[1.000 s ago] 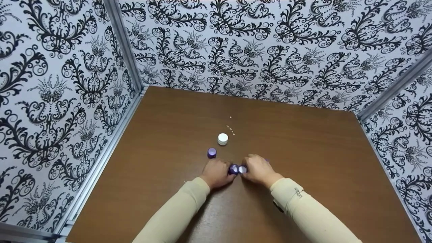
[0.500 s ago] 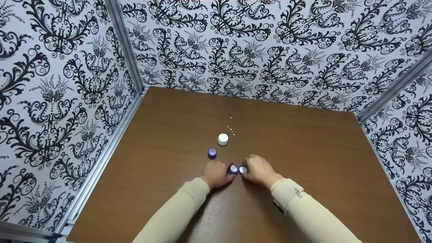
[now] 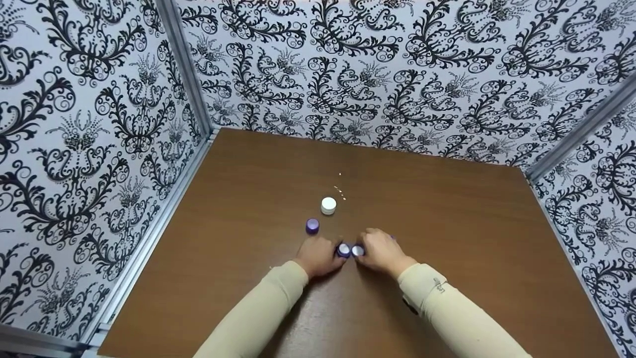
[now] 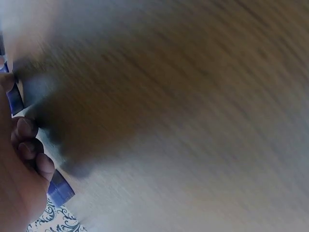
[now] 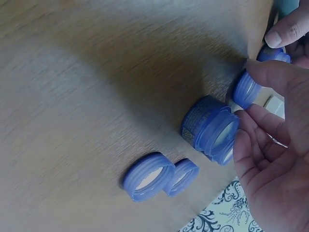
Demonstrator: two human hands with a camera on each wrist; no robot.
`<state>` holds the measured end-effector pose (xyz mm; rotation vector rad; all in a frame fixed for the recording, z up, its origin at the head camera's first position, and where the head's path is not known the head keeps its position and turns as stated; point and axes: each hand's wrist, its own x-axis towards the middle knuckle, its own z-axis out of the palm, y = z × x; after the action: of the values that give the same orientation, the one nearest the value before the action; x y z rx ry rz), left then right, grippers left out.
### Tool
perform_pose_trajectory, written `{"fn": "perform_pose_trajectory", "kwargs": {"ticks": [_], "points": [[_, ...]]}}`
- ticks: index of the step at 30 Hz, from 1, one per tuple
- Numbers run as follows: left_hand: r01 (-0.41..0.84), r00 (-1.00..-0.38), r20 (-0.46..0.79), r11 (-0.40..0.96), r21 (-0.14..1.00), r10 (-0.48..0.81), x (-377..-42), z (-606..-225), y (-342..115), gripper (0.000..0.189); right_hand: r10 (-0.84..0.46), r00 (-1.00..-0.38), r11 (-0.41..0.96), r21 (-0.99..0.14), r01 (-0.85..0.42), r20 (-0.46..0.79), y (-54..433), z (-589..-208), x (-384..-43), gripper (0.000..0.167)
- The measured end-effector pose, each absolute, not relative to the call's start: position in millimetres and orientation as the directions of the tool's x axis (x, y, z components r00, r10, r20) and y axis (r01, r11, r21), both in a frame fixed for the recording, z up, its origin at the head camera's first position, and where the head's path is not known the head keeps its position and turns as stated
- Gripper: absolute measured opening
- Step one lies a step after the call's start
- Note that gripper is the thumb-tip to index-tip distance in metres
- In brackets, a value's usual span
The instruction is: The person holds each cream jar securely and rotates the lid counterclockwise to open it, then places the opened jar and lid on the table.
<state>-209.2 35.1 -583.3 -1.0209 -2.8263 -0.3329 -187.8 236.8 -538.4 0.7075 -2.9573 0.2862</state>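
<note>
In the head view my left hand [image 3: 318, 256] grips a small purple jar [image 3: 344, 249] low over the table. Close beside it, my right hand [image 3: 381, 248] pinches a purple jar lid [image 3: 357, 250], its pale inside facing up. The two pieces nearly touch. Beyond the left hand stands another purple jar or lid [image 3: 312, 225]. In the right wrist view a purple jar [image 5: 210, 128] without a lid is near my right fingers, with part of another behind it. Curled left fingers [image 4: 29, 145] show in the left wrist view; they partly hide what they hold.
A round white container [image 3: 328, 205] stands farther back, with several tiny white bits [image 3: 340, 191] beyond it. Two upturned purple lids [image 5: 148, 176] lie on the wooden table [image 3: 447, 199], right of my right hand. Patterned walls [image 3: 367, 74] enclose the back and sides.
The jar in my left hand has tilted slightly, so more of its pale top shows. Both hands otherwise stay in place.
</note>
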Motion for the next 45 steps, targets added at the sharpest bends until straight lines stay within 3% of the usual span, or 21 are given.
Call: {"fn": "perform_pose_trajectory", "kwargs": {"ticks": [9, 15, 18, 24, 29, 37, 45], "points": [[0.626, -0.780, 0.164, 0.756, 0.193, 0.604, -221, -568, 32, 0.033, -0.441, -0.890, 0.867, -0.199, -0.456, 0.120, 240, -536, -190, 0.027], [0.603, -0.766, 0.408, 0.776, 0.186, 0.498, -236, -555, 33, 0.020, -0.454, -0.880, 0.853, -0.216, -0.475, 0.139, 245, -535, -191, 0.028], [0.532, -0.792, 0.451, 0.828, 0.179, 0.411, -251, -548, 36, 0.019, -0.444, -0.886, 0.856, -0.227, -0.464, 0.133, 247, -535, -190, 0.028], [0.351, -0.930, 0.209, 0.902, 0.251, 0.303, -283, -540, 39, 0.061, -0.457, -0.879, 0.846, -0.239, -0.477, 0.139, 247, -533, -189, 0.030], [0.297, -0.952, 0.011, 0.919, 0.260, 0.304, -300, -543, 40, 0.075, -0.466, -0.873, 0.839, -0.240, -0.488, 0.147, 245, -530, -187, 0.032], [0.254, -0.961, -0.038, 0.931, 0.261, 0.272, -312, -545, 41, 0.067, -0.445, -0.890, 0.858, -0.239, -0.455, 0.099, 241, -526, -188, 0.035], [0.293, -0.956, 0.081, 0.924, 0.246, 0.281, -319, -559, 46, 0.047, -0.449, -0.886, 0.863, -0.203, -0.463, 0.115, 247, -528, -190, 0.034]]}}
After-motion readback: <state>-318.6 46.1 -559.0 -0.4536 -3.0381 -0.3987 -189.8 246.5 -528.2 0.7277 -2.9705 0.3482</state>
